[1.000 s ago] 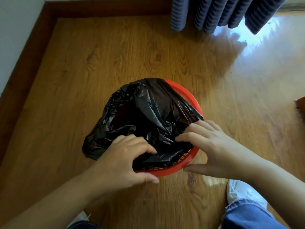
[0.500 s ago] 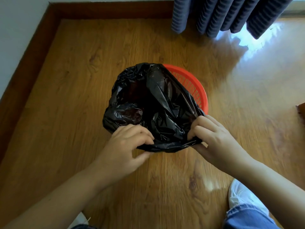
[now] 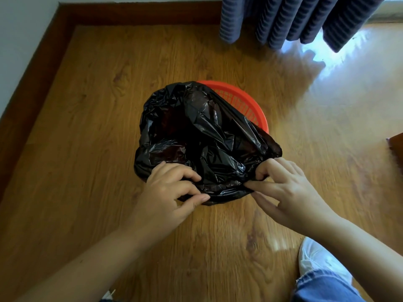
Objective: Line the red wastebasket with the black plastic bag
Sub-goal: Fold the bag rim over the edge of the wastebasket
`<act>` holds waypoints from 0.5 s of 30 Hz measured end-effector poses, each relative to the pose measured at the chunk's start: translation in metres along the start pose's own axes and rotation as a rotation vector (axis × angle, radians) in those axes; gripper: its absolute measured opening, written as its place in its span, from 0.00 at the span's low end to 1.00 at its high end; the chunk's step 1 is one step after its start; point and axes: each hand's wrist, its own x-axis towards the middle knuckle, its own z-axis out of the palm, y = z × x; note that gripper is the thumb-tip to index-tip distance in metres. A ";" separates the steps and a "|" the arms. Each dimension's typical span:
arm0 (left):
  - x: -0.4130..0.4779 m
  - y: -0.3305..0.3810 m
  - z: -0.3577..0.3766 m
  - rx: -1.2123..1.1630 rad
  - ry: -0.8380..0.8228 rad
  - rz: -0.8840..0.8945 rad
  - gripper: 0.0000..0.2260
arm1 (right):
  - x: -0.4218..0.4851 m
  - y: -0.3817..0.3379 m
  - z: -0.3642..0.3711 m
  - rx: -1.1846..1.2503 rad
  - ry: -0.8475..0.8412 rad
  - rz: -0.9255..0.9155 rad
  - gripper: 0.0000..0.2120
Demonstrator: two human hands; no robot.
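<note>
A red mesh wastebasket (image 3: 248,103) stands on the wooden floor, with only its far right rim and wall showing. A crumpled black plastic bag (image 3: 202,136) sits in it and drapes over its left and near sides, its mouth open. My left hand (image 3: 172,192) pinches the bag's near edge on the left. My right hand (image 3: 283,188) grips the near edge on the right, fingers curled into the plastic. The near rim of the basket is hidden under the bag.
A white wall with a brown skirting board (image 3: 43,68) runs along the left and back. Blue striped curtains (image 3: 294,18) hang at the back right. My white shoe (image 3: 316,260) and jeans leg (image 3: 322,288) are at the lower right. A brown furniture corner (image 3: 395,144) juts in at the right edge.
The bag's near edge has been pulled over the basket's near rim, which showed red a second ago. Both hands shifted their hold along that edge.
</note>
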 end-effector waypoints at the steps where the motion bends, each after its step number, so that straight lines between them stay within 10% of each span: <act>1: 0.002 0.002 0.002 0.004 0.019 0.002 0.13 | -0.001 -0.002 0.000 0.002 -0.019 -0.001 0.08; 15: 0.015 0.013 0.021 0.317 0.006 0.160 0.10 | 0.007 -0.017 0.000 0.176 0.027 0.032 0.10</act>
